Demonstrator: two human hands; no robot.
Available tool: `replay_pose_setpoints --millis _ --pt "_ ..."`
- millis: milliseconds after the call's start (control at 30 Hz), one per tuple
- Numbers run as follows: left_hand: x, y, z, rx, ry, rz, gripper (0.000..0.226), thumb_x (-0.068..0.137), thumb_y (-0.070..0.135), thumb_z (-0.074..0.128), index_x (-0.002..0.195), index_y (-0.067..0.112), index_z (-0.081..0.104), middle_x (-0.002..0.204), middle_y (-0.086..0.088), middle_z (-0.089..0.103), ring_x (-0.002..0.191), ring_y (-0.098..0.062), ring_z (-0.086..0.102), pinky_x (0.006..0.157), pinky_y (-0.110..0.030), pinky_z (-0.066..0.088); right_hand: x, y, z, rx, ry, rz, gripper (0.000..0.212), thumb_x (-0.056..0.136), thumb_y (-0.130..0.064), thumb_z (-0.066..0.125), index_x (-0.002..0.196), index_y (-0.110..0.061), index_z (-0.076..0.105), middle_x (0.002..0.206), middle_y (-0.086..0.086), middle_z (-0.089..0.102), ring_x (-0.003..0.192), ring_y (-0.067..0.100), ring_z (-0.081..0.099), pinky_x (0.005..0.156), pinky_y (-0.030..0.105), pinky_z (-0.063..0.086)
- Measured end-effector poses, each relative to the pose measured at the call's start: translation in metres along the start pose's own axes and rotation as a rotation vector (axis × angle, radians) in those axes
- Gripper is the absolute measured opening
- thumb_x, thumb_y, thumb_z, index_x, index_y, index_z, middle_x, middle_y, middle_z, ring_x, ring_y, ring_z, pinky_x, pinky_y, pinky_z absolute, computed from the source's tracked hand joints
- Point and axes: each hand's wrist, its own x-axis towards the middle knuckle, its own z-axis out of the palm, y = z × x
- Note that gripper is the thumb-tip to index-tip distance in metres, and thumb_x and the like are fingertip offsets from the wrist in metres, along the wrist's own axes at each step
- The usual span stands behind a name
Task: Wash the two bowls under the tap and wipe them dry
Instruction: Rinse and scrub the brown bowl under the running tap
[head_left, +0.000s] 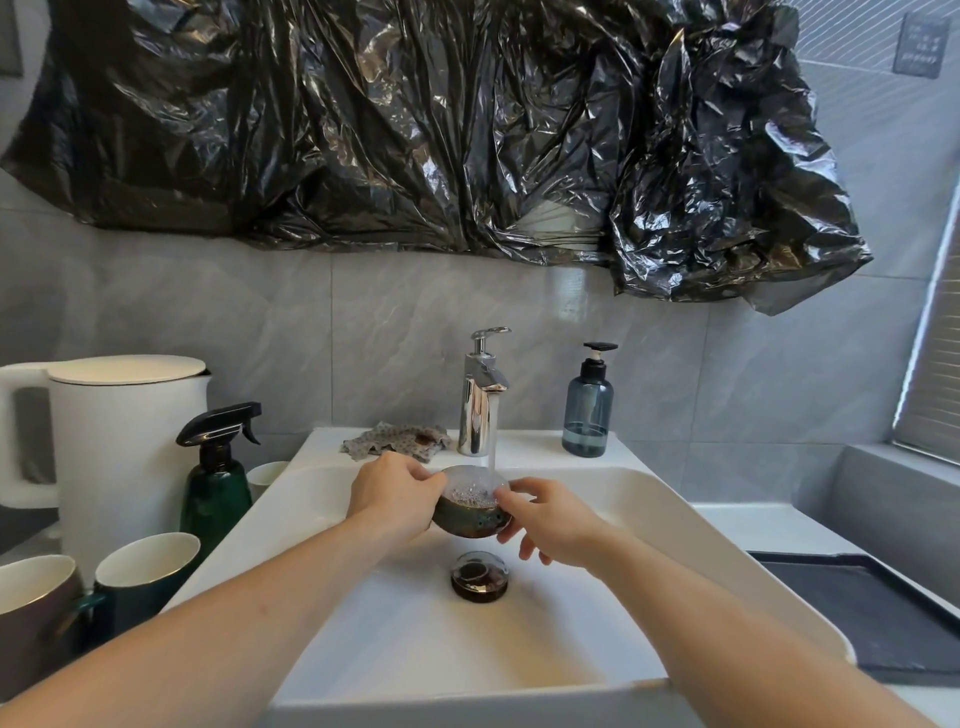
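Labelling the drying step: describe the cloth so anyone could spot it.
Start at the white sink; along its back ledge stands the chrome tap. Just left of the tap's base lies the cloth, crumpled flat, grey with small dots, the only soft thing there.

No legible text anywhere. A dark wall plaque (920, 45), upper right, carries a few pale marks, too small and blurred to read. The soap dispenser (588, 410), spray bottle (215, 478) and kettle (124, 447) show no labels I can read.
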Motion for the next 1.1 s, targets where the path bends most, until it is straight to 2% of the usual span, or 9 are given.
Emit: replay_pose_setpoints --millis 267,400,533,667,733,800,933,1100 --pt "0.0061 -0.0065 0.0006 -0.043 0.001 0.020 0.011 0.091 0.038 0.068 0.093 0.032 0.077 0.087 0.000 0.079 0.090 -0.021 0.075 0.081 -0.033 0.060 0.0014 0.0026 -0.0008 -0.025 0.057 -0.041 0.047 0.105 -0.049 0.050 0.145 -0.025 0.053 0.097 0.005 0.077 0.062 0.014 0.062 0.044 0.021 0.045" --pt "0.0080 -0.0082 0.0022 -0.086 -0.014 0.043 0.016 0.091 0.043 0.070 0.102 0.033 0.076 0.092 -0.002 0.079 0.086 -0.020 0.076 0.082 -0.035 0.062 0.0008 0.0016 -0.0022 -0.026 0.106 -0.048 0.045 0.106 -0.042 0.052 0.147 -0.025 0.049 0.095 0.002 0.075 0.060 0.013 0.061 0.042 0.017 0.043" --pt "0.0053 -0.0059 0.0003 -0.119 -0.032 0.059 0.014 0.088 0.039 0.074 0.100 0.032 0.074 0.069 0.002 0.078 0.072 -0.014 0.076 0.068 -0.029 0.059 0.0009 0.0031 -0.0033 -0.013 0.140 -0.062 0.042 0.104 -0.033 0.054 0.146 -0.027 0.049 0.099 0.006 0.076 0.061 0.016 0.061 0.043 0.016 0.042" --pt "0.0020 -0.0034 0.0000 -0.177 -0.048 0.062 0.014 0.085 0.028 0.079 0.098 0.029 0.073 0.074 0.001 0.078 0.060 -0.011 0.077 0.075 -0.038 0.066 0.0013 0.0043 -0.0046 -0.023 0.166 -0.083 0.042 0.102 -0.029 0.055 0.143 -0.031 0.049 0.098 0.004 0.074 0.066 0.015 0.062 0.055 0.024 0.050" --pt "0.0009 -0.0028 0.0007 -0.172 -0.063 0.075 0.016 0.086 0.024 0.078 0.100 0.030 0.071 0.077 -0.001 0.079 0.061 -0.011 0.077 0.079 -0.041 0.066 0.0024 0.0049 -0.0046 -0.017 0.171 -0.087 0.042 0.101 -0.027 0.054 0.143 -0.032 0.049 0.099 0.005 0.074 0.066 0.016 0.063 0.061 0.029 0.053" --pt "-0.0002 -0.0022 0.0015 -0.166 -0.070 0.088 0.017 0.089 0.022 0.076 0.102 0.030 0.070 0.079 -0.001 0.079 0.063 -0.010 0.077 0.080 -0.041 0.066 0.0039 0.0059 -0.0046 -0.014 0.164 -0.079 0.043 0.102 -0.025 0.053 0.144 -0.031 0.047 0.101 0.005 0.074 0.066 0.016 0.064 0.061 0.029 0.055" --pt "-0.0008 -0.0018 0.0024 -0.161 -0.066 0.108 0.016 0.089 0.023 0.075 0.101 0.031 0.068 0.070 0.002 0.078 0.068 -0.013 0.077 0.082 -0.042 0.064 0.0037 0.0054 -0.0051 0.000 0.167 -0.094 0.043 0.105 -0.024 0.050 0.147 -0.030 0.047 0.098 0.002 0.074 0.066 0.015 0.070 0.058 0.029 0.059" --pt "0.0006 -0.0018 0.0023 -0.191 -0.075 0.134 0.019 0.085 0.020 0.077 0.096 0.032 0.066 0.066 0.007 0.077 0.074 -0.016 0.078 0.086 -0.044 0.063 0.0021 0.0036 -0.0062 0.066 0.181 -0.126 0.047 0.106 -0.018 0.054 0.151 -0.030 0.048 0.095 0.004 0.077 0.080 0.026 0.076 0.064 0.033 0.065"
